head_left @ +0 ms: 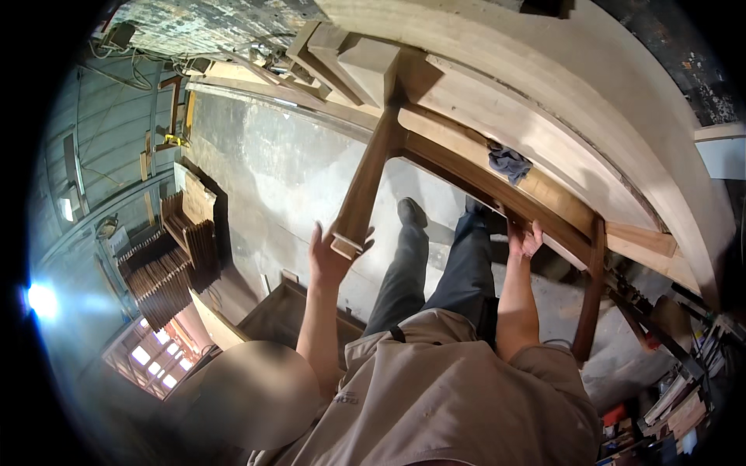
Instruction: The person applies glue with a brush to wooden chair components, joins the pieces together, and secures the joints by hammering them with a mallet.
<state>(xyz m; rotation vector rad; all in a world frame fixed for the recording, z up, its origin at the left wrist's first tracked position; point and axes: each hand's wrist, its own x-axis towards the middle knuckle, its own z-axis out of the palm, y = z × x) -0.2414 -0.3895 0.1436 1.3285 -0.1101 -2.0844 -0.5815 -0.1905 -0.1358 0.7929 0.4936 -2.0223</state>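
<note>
A brown wooden frame (474, 182), made of a long rail with a leg at each end, leans against the pale workbench in front of me. My left hand (330, 252) is at the free end of the left leg (361, 194). Its fingers are spread to either side of that end; whether the palm bears on the wood is hard to see. Along the rail's near edge, toward the right leg (594, 291), my right hand (525, 239) grips the frame, with some of its fingers hidden behind the wood.
A dark cloth (509, 165) lies on the bench ledge beyond the rail. Pale wood blocks (369, 66) stand at the frame's far left corner. Stacked brown slats (167, 272) and an open wooden box (284, 314) are at left. Tools and offcuts (684, 404) clutter the lower right.
</note>
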